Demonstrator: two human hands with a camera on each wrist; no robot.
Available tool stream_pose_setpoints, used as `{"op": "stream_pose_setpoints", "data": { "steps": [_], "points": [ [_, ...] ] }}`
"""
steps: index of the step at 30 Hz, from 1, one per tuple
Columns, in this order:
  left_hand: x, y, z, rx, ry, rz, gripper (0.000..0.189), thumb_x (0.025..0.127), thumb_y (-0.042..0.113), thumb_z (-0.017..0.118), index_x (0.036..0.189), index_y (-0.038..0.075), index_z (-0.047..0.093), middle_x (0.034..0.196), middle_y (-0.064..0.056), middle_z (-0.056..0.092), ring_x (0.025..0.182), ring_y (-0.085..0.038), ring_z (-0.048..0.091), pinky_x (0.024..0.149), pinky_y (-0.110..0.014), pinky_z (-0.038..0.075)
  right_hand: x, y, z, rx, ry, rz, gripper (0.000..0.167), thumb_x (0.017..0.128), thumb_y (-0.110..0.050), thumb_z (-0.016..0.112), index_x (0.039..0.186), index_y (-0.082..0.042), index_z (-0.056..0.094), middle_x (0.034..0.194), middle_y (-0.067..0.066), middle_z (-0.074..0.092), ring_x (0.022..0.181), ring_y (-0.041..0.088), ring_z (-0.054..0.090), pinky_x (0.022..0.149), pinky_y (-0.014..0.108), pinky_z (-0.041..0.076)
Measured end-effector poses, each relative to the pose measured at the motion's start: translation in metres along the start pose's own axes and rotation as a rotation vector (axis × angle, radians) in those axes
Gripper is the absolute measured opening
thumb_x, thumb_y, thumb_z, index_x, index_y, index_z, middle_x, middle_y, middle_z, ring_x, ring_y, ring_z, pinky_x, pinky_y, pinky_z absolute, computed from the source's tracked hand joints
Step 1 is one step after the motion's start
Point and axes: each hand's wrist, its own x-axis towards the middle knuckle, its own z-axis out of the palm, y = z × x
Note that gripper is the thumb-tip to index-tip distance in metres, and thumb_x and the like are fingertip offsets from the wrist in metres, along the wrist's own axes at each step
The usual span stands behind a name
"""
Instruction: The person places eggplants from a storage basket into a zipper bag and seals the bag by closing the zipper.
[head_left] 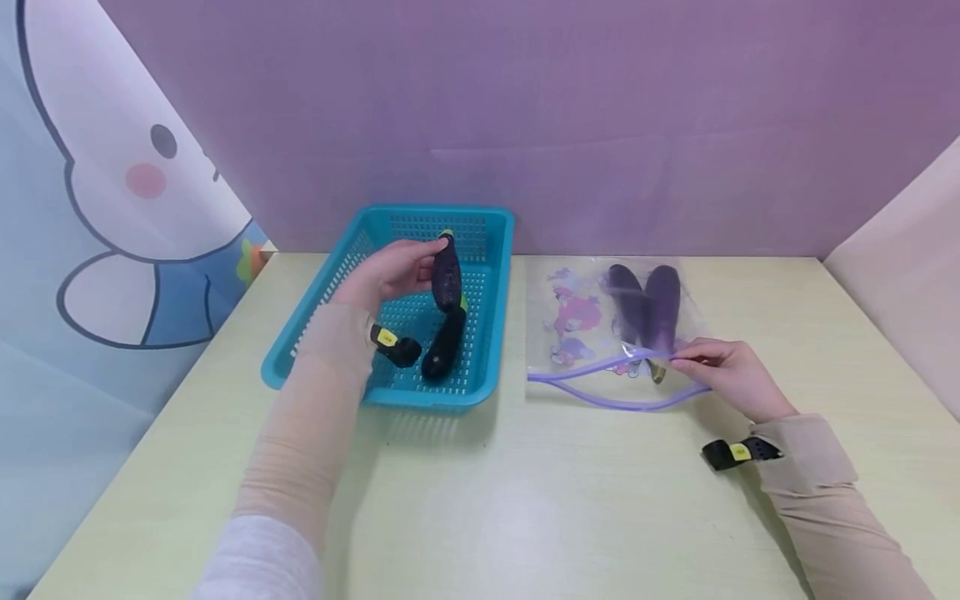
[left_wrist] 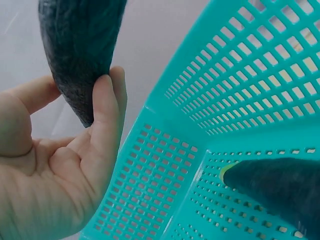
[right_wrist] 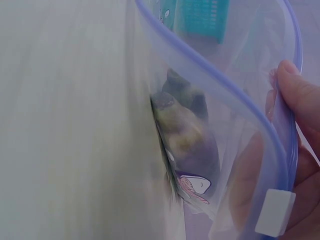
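My left hand [head_left: 393,268] grips a dark purple eggplant [head_left: 447,282] near its stem end, above a turquoise basket [head_left: 498,333]. Thumb and fingers close round its narrow end in the left wrist view, where the eggplant [left_wrist: 82,47] points upward. Another eggplant [head_left: 442,348] lies on the basket floor below. To the right, my right hand [head_left: 722,371] pinches the purple zip edge of a clear printed plastic bag [head_left: 540,329]. Two eggplants [head_left: 663,302] lie inside it, stem ends toward the mouth. The bag's mouth gapes, and a white slider [right_wrist: 275,212] sits on its zip.
Basket and bag stand side by side on a pale wooden table [head_left: 525,517]. A purple backdrop [head_left: 540,125] rises behind the table's far edge. On the left hangs a cartoon-printed cloth [head_left: 112,292]; a pale panel [head_left: 915,275] borders the right side.
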Motion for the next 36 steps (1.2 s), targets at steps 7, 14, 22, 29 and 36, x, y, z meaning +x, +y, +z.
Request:
{"op": "stream_pose_setpoints", "data": {
  "steps": [7,14,22,29,36],
  "points": [
    [-0.007,0.006,0.011,0.0,-0.031,0.048,0.051,0.1,0.032,0.044,0.141,0.003,0.037,0.122,-0.008,0.051,0.102,-0.017,0.054,0.098,-0.033,0.044,0.0,-0.001,0.001,0.009,0.003,0.007,0.011,0.085,-0.001,0.067,0.094,0.001,0.073,0.088,-0.027,0.062,0.079,-0.009,0.058,0.066,0.008,0.049],
    [-0.01,0.01,0.023,0.009,-0.061,0.088,0.049,0.1,0.031,0.044,0.137,-0.001,0.041,0.105,-0.004,0.057,0.088,-0.014,0.058,0.074,-0.023,0.052,0.002,-0.001,0.002,0.017,-0.002,0.006,0.011,0.085,-0.001,0.067,0.094,0.0,0.073,0.087,-0.025,0.063,0.077,-0.008,0.058,0.065,0.009,0.048],
    [-0.012,0.011,0.038,0.062,-0.074,0.104,0.047,0.1,0.031,0.045,0.133,-0.003,0.046,0.098,-0.003,0.06,0.083,-0.012,0.06,0.073,-0.023,0.053,0.003,-0.001,0.002,0.015,-0.007,-0.002,0.011,0.085,-0.001,0.067,0.095,0.001,0.072,0.087,-0.025,0.063,0.077,-0.007,0.058,0.064,0.009,0.049],
    [-0.015,0.012,0.058,0.097,-0.127,0.109,0.046,0.101,0.03,0.043,0.133,-0.003,0.046,0.102,-0.006,0.06,0.085,-0.014,0.06,0.078,-0.025,0.054,0.003,-0.001,0.002,0.019,-0.009,-0.005,0.01,0.085,0.0,0.066,0.093,-0.001,0.073,0.087,-0.025,0.063,0.077,-0.007,0.058,0.064,0.009,0.048],
    [-0.012,0.014,0.076,0.122,-0.164,0.11,0.047,0.101,0.031,0.044,0.135,-0.001,0.045,0.116,-0.012,0.057,0.093,-0.017,0.061,0.097,-0.038,0.049,0.003,-0.002,0.001,0.006,-0.006,-0.002,0.011,0.085,-0.001,0.067,0.094,0.002,0.072,0.087,-0.026,0.063,0.077,-0.007,0.058,0.064,0.01,0.048]
  ]
}}
